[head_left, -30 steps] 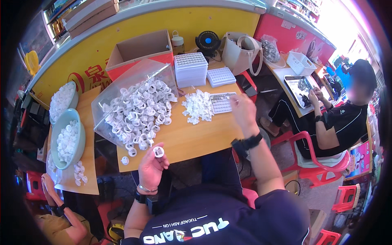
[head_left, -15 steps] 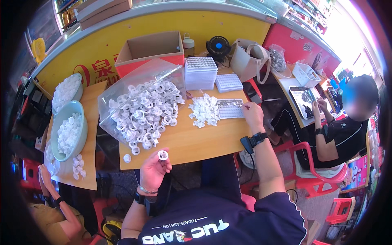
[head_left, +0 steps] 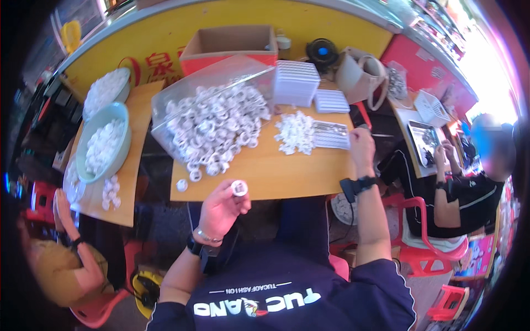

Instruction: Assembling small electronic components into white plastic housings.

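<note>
My left hand (head_left: 222, 208) is raised in front of the table's near edge, thumb and fingers closed on a small round white plastic piece (head_left: 239, 188) with a dark recess in its face. At the right, my right hand (head_left: 361, 144) rests by the right edge of a white compartment tray (head_left: 331, 142), its fingers curled; whatever they may hold is hidden. Small round silvery discs (head_left: 330, 128) sit in the tray's far rows. Left of the tray lies a heap of small white plastic pieces (head_left: 295, 132). A big pile of white ring-shaped parts (head_left: 218, 127) spills from a clear plastic bag (head_left: 182, 105).
Behind stand an open cardboard box (head_left: 229, 58), stacked white trays (head_left: 296, 83), a black fan (head_left: 322, 52) and a cream bag (head_left: 356, 74). Green basins (head_left: 126, 129) of white parts occupy the left table. People sit at both sides; the right one handles something over a metal tray (head_left: 422, 144).
The whole view has shifted, so the table appears higher and further right. My left hand still holds the round piece; my right hand stays by the tray's right edge.
</note>
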Motion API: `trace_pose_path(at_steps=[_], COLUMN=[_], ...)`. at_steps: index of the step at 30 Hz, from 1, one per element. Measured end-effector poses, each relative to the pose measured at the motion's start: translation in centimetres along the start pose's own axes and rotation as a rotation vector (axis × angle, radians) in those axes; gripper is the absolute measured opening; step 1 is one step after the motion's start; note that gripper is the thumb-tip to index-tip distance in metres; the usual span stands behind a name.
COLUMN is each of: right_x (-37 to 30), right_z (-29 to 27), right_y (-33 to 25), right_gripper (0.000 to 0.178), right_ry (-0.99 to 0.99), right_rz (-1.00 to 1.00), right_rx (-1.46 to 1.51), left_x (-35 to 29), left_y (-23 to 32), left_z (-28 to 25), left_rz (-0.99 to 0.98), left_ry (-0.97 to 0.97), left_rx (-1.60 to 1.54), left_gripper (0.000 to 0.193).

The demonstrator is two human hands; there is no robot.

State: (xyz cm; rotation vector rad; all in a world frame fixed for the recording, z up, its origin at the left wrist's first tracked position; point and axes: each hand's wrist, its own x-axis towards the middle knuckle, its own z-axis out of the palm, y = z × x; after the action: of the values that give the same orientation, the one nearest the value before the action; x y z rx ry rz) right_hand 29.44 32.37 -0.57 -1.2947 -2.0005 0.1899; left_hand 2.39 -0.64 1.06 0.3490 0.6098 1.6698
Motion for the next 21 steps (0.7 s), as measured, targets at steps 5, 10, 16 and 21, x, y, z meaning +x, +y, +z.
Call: trace_pose_path(at_steps=[5, 10, 16, 21], right_x=[-4.5, -10.8, -12.7, -12.7], right_z=[-4.1, -4.2, -2.7, -2.8], right_y=[-11.0, -20.2, -22.3, -22.3], right_gripper=[0.008, 0.014, 0.016, 0.016], right_ry=[-0.093, -0.187, -0.244, -0.325], right_rz=[-0.035, -0.354, -0.531, -0.542], right_rx=[0.542, 0.733, 0.747, 0.739], left_x=[0.0, -0.1, -0.9, -1.2], left_y=[0.0, -0.3, 0.2, 0.2], left_z=[1.0, 2.0, 2.6, 2.4], left_rz=[-0.035, -0.068, -0.057, -0.058], left_ry=[-0.048, -0.082, -0.074, -0.058], left_rx=[0.006, 0.038, 0.097, 0.198], left_gripper=[0.030, 0.028, 0.025, 0.023])
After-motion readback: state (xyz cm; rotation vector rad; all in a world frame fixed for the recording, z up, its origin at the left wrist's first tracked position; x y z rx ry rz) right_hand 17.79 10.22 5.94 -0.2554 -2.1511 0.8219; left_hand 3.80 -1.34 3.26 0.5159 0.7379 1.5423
